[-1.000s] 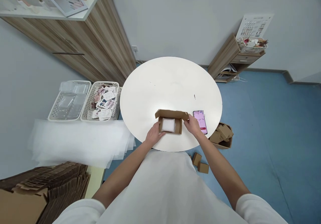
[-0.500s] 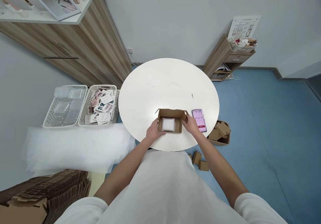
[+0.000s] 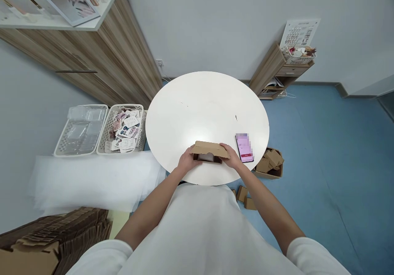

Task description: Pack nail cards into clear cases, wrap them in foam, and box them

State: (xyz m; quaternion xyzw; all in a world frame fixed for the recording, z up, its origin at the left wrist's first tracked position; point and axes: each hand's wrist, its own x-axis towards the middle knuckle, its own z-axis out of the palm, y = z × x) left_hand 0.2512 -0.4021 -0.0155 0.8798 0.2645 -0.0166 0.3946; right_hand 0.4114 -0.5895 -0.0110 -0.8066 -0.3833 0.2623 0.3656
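Observation:
A small brown cardboard box (image 3: 208, 147) sits near the front edge of the white oval table (image 3: 206, 98), its lid tipped forward partway over the opening. Inside, a white wrapped packet (image 3: 207, 157) shows through the gap under the lid. My left hand (image 3: 186, 160) is closed round the box's left side, the thumb along the front. At the right end, my right hand (image 3: 230, 156) grips the lid's corner and the box side. Just right of that hand lies a phone (image 3: 244, 147) with a pink screen.
On the left stand a basket of clear plastic cases (image 3: 83, 129) and a basket of printed cards (image 3: 123, 129). White wrapping sheets (image 3: 92, 180) and stacked flat cardboard (image 3: 61, 242) lie nearer. Right of the table, an open carton (image 3: 269, 164) holds small boxes; more small boxes (image 3: 242, 193) are on the floor.
The box lid has swung from standing up at the back to leaning forward over the opening, covering part of the white packet. Both hands have stayed at the box's ends.

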